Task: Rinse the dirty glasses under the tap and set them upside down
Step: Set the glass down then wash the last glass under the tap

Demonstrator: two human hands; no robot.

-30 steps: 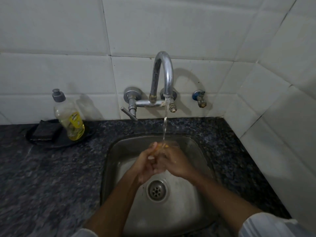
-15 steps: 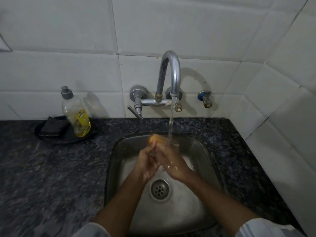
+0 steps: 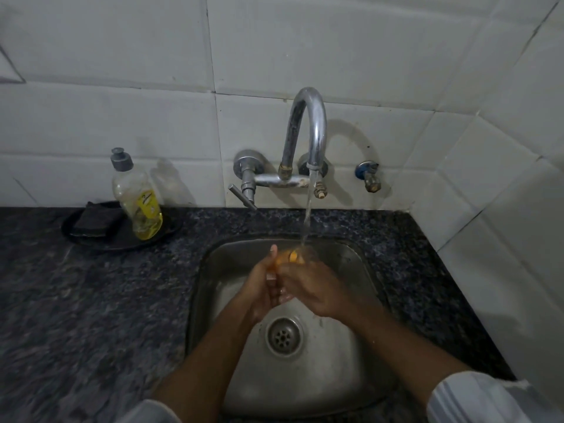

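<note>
Presently: left hand (image 3: 259, 288) and right hand (image 3: 311, 288) pressed together over the sink (image 3: 213, 300), both wrapped round a glass (image 3: 300, 254) with orange residue, mostly hidden by the fingers. Tap (image 3: 308, 129) running; stream lands on the glass. Desk (image 3: 91, 300): soap bottle (image 3: 137, 196), dark tray (image 3: 100, 239), scrub pad (image 3: 91, 222).

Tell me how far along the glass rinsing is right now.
Done: no rinsed glass shows upside down on the counter. In hand: the left hand and right hand hold a glass, with something orange showing at it, under the running tap over the sink. Left: finish rinsing and set it upside down. No other glasses are in view.
</note>
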